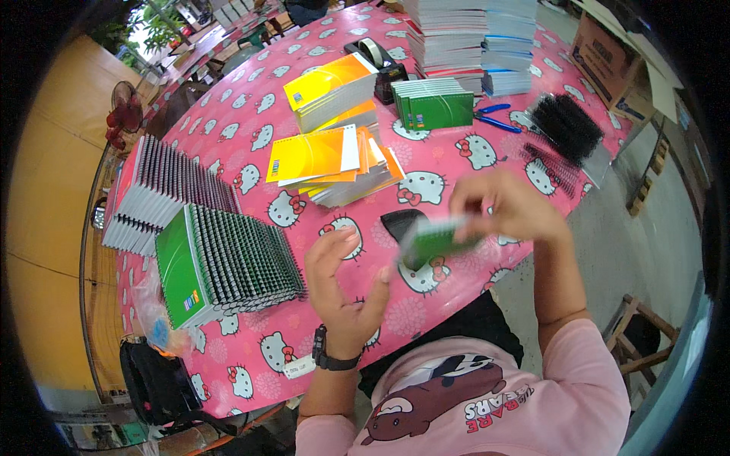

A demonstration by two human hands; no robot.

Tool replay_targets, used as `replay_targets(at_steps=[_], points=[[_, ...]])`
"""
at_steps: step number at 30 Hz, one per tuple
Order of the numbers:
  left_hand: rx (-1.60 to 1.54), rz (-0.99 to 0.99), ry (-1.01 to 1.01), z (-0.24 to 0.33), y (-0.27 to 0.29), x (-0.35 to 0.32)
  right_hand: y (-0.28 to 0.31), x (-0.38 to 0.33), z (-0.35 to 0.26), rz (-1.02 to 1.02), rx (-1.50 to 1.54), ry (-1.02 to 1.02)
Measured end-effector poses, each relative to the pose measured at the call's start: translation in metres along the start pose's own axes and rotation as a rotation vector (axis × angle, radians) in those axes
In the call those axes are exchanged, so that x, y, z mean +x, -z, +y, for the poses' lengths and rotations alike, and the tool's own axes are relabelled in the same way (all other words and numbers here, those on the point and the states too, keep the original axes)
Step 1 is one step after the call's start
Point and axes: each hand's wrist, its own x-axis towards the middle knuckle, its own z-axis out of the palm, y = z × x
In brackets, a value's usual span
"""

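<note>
The right hand held a small green-covered notebook above the near edge of the round table covered in a pink cartoon-cat cloth, its fingers closed on the upper right end of the booklet (the picture was blurred there, so the exact grip was hard to make out). The left hand, a black watch on its wrist, stood open just beside the notebook's lower left end, fingers spread and slightly curled, the thumb tip close to the cover; whether it touched could not be told. Just behind the notebook lay a small black object on the cloth.

To the left lay a row of green spiral-bound notebooks packed edge to edge, and beyond it a similar row with a red cover. Near the middle sat loose piles of yellow and orange covers, with a stack of green covers farther back. Tall stacks of white paper blocks stood at the far edge, beside a black tape dispenser, blue-handled scissors and a heap of black spiral combs
</note>
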Motion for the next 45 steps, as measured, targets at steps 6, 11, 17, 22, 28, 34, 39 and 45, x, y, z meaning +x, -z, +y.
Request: replay_targets(at_steps=[6, 11, 17, 22, 28, 34, 39, 45], points=[[-0.197, 0.043, 0.178, -0.002, -0.004, 0.002, -0.051, 0.004, 0.032, 0.075, -0.54, -0.031], [0.113, -0.101, 0.069, 0.005, -0.013, 0.009, -0.049, 0.01, 0.012, 0.106, -0.604, 0.039], [-0.096, -0.409, 0.46, -0.048, -0.011, -0.036, -0.079, 0.008, 0.034, 0.203, -0.412, 0.129], [0.326, -0.32, 0.174, -0.045, -0.006, -0.031, -0.093, -0.008, 0.067, 0.313, -0.222, 0.0], [0.242, -0.302, -0.043, -0.028, -0.041, -0.029, -0.093, -0.012, 0.066, 0.253, -0.16, -0.026], [0.147, -0.365, -0.152, -0.033, -0.036, -0.028, 0.043, -0.067, 0.119, 0.861, -0.554, -0.326], [0.169, -0.418, -0.18, -0.04, -0.036, -0.021, 0.093, -0.112, 0.176, 0.74, -1.023, -0.607], [0.132, -0.401, -0.147, -0.045, -0.03, -0.023, 0.085, -0.093, 0.168, 0.681, -1.057, -0.546]])
